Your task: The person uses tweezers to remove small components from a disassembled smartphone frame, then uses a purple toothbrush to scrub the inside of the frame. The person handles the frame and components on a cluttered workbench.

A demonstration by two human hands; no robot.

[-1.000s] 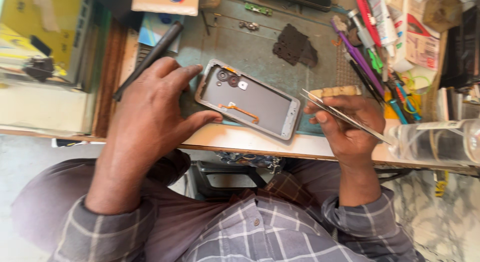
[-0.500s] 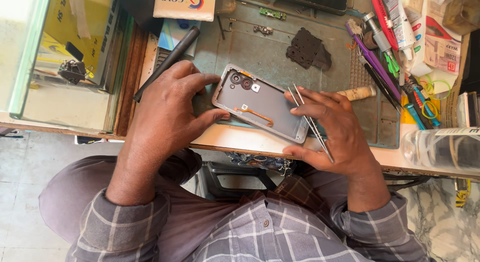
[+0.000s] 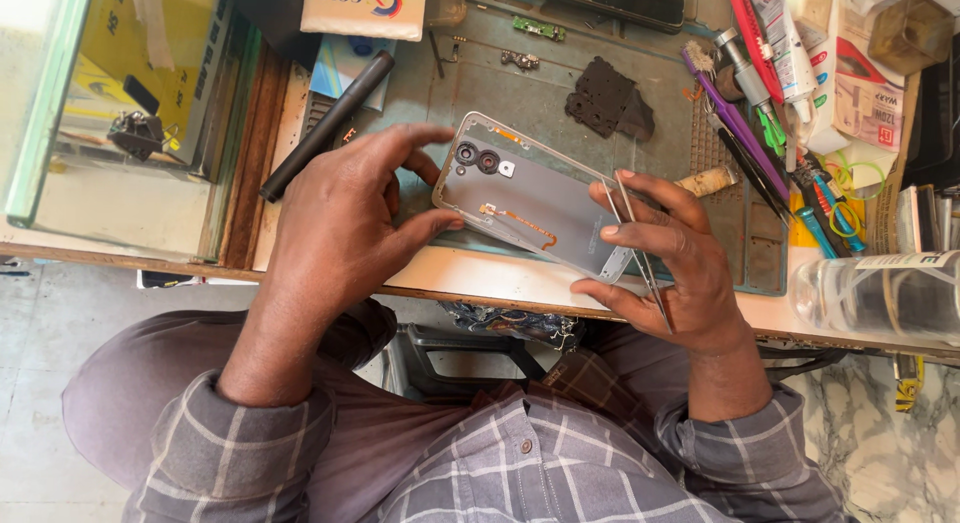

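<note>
- The opened phone back [image 3: 535,208], grey with an orange flex strip showing, sits mid-frame, tilted over the bench [image 3: 470,273] edge; if either grip loosens it could drop into the lap below.
- The left hand [image 3: 345,218] pinches its upper-left corner between thumb and fingers, a narrow grip near the camera rings; pressure there could smudge or crack them.
- The right hand [image 3: 665,258] holds the lower-right edge and also clasps thin metal tweezers [image 3: 640,248], whose tips could scratch the panel or snag the flex strip.
- Right of centre, crowded tools [image 3: 750,133] and a clear bottle [image 3: 880,295] at the far right could be knocked by an elbow.
</note>
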